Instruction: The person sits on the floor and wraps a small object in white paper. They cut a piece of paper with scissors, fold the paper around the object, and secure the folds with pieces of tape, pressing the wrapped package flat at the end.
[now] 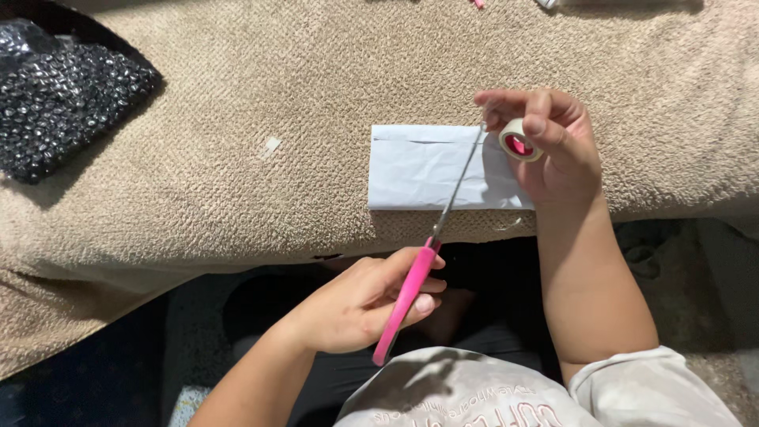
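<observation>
My left hand, low in the middle of the frame, is clenched around the pink handles of the scissors. Their long axis slants from lower left to upper right, and the thin blades point up toward my right hand at centre right. That hand is raised with fingers curled, gripping a small roll of tape between thumb and fingers. The blade tips reach just beside the roll. Under the blades, a white wrapped rectangular packet lies flat on the tan towel.
</observation>
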